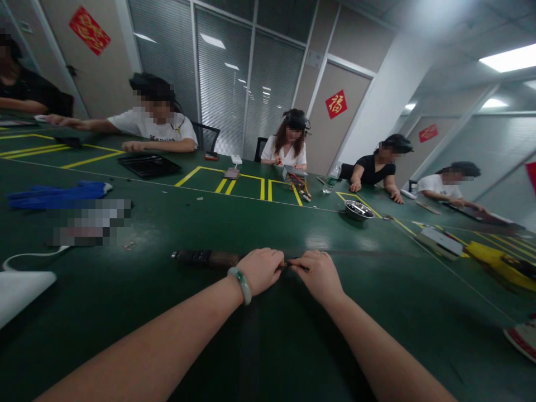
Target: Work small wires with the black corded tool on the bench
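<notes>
Both my hands rest close together on the green table. My left hand, with a pale green bangle on the wrist, is closed in a fist over the right end of a long dark tool-like object lying flat. My right hand is closed in a pinch on a thin dark piece that runs between the two hands. What the thin piece is I cannot make out.
A steel bowl stands beyond my hands. Blue gloves lie at the left, a white device with cable at the near left. Several other people sit round the far side with small devices, a black tray and a water bottle. Yellow items lie at the right.
</notes>
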A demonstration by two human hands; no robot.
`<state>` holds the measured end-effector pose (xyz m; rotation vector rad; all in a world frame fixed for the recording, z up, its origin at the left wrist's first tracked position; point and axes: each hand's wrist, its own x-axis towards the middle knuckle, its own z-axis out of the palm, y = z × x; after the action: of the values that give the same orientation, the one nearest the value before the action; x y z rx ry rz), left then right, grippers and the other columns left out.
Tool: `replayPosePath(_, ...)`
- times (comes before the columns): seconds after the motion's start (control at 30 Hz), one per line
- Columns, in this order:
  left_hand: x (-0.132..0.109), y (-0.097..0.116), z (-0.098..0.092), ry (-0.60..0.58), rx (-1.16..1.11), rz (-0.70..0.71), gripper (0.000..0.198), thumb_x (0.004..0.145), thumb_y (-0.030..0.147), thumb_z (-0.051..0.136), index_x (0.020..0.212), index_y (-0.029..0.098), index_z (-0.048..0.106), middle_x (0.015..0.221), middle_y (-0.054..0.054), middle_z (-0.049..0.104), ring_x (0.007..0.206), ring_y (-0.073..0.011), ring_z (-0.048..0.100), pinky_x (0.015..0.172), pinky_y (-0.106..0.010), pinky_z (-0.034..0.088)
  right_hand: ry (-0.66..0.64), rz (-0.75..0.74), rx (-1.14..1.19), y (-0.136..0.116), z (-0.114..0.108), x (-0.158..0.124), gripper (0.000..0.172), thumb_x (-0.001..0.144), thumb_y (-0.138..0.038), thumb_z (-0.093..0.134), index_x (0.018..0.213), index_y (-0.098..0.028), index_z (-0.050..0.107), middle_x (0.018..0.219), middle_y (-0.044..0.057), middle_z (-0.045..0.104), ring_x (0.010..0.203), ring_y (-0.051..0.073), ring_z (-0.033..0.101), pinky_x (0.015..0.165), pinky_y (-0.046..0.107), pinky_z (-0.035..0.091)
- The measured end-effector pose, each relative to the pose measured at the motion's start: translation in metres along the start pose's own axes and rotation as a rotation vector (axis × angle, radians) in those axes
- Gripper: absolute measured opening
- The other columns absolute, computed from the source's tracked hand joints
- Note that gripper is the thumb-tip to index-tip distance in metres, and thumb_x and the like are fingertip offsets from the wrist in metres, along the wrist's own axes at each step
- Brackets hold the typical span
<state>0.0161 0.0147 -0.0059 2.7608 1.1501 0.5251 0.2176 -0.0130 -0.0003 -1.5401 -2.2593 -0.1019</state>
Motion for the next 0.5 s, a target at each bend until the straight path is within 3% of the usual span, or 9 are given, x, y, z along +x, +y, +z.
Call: replayPosePath(0.5, -0.0022, 0.0034, -0.0034, 0.004, -0.009, -0.064, 0.008, 0.083, 0.026, 0.056, 0.089, 0.021, 0.058, 0.087, -0.002, 0.064, 0.084, -0.0201, 0.059, 0.073, -0.033, 0.046, 0.006, -0.076, 0.140, 0.0056, 0.0036, -0.0003, 0.007, 0.080, -0.028, 0.068, 0.087, -0.029, 0.072, 0.081, -0.003, 0.068, 0.080, 0.016, 0.057, 0.079, 0.034, 0.030)
